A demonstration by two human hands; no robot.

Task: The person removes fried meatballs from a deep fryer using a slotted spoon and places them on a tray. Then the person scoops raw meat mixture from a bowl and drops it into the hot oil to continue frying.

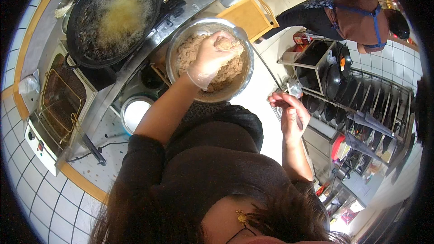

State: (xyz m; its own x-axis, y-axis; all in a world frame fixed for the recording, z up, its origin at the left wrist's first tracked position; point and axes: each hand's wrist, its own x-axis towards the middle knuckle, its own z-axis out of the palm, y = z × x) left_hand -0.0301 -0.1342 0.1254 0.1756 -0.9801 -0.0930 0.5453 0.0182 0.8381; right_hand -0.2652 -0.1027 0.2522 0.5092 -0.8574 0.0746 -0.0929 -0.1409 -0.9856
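Observation:
My left hand [214, 52], in a clear disposable glove, reaches into a steel mixing bowl [250, 66]. Its fingers are curled around a clump of the pale brown mixture [226, 44]. More of this lumpy mixture [228, 80] fills the bowl; it looks like minced meat or batter. To the right of the bowl my bare right hand [292, 117] is raised, its fingers bent and the palm partly visible. A long-handled ladle [260, 54] runs from the bowl's rim towards its fingertips. Whether they hold the handle is unclear.
A black wok [149, 45] of bubbling oil stands on the stove at upper left. Beside it is a deep fryer with a wire basket [64, 98]. A wooden stool [245, 15] stands beyond the bowl. Another person [359, 17] works at upper right, near a rack of pans [366, 98].

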